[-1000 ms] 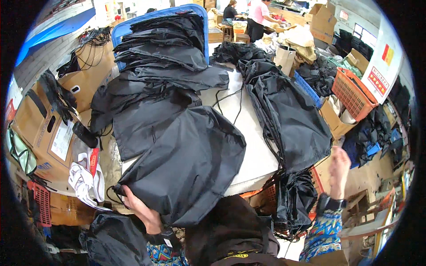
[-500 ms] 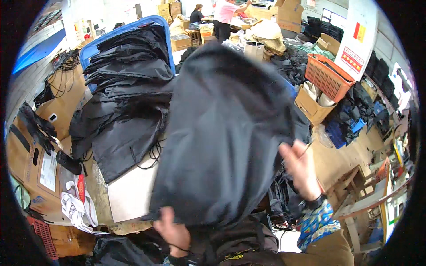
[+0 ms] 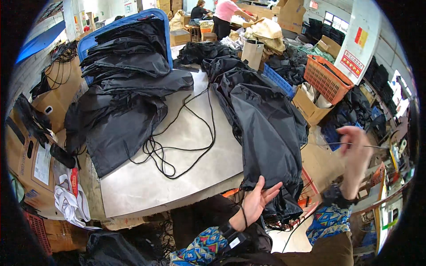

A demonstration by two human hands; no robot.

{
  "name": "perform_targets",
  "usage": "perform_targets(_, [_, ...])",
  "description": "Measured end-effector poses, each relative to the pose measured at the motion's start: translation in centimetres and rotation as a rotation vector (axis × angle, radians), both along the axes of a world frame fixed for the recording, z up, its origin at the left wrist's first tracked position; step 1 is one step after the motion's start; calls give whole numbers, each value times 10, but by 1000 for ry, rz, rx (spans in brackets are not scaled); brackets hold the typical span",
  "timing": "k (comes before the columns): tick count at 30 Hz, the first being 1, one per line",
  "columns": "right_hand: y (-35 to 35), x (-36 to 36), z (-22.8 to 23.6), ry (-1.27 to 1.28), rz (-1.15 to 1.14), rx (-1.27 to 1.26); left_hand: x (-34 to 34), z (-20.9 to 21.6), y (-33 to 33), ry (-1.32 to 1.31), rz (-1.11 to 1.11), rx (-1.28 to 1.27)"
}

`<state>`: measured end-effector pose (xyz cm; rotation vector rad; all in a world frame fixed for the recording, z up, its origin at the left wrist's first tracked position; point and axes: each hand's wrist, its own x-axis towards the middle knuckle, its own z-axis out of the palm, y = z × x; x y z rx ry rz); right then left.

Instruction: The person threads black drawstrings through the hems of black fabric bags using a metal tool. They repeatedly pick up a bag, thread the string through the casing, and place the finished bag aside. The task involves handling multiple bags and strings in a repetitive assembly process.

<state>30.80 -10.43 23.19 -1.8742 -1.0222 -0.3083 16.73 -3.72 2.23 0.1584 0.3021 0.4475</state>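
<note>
My left hand lies palm up with its fingers stretched out, against the lower end of a black fabric bag. A black cord crosses that palm near the wrist. The bag rests on a pile of similar black bags at the table's right side. Off to the right, my right hand is raised, a little blurred, its fingers closed round a thin, stiff-looking wire that sticks out on both sides. Loose black cord lies looped on the pale table board.
At the left, a blue tub leans behind stacked black bags. A cardboard box stands far left. An orange basket sits on a carton at the right. Two people are at the far end.
The black bag stretched between my hands has gone down onto the right-hand pile, uncovering the board and cord. My left hand has moved right; my right hand has moved outward and now holds the wire.
</note>
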Motion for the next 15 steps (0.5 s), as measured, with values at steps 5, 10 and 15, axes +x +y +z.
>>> perform_targets(5, [66, 17, -63, 123, 322, 72, 24, -13, 10, 51, -72, 171])
perform_targets(10, [182, 50, -106, 315, 374, 21, 8, -62, 7, 307, -165, 755])
perform_targets(15, [270, 86, -171, 321, 432, 77, -122, -103, -12, 851, -222, 1456])
